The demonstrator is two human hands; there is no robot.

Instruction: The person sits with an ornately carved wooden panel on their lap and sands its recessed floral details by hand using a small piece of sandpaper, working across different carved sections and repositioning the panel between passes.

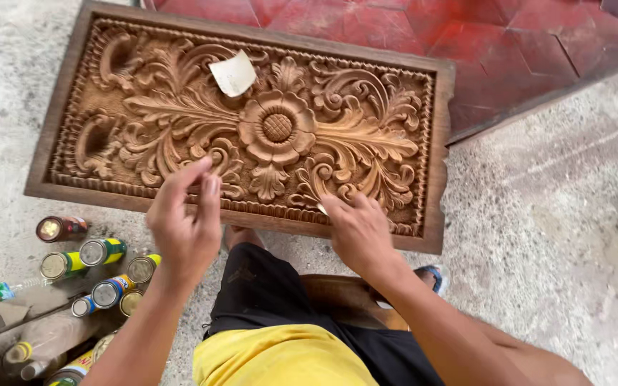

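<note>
Where both hands touch: carved panel, pale paper square atop.

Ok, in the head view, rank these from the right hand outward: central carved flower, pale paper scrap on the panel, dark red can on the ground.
From the right hand:
1. Central carved flower, up and to its left, mid-panel.
2. Pale paper scrap, higher, near the panel's top edge.
3. Dark red can, far left on the ground.

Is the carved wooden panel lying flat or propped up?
Lying flat: the carved wooden panel rests face up on the concrete floor, a loose paper scrap on it.
</note>
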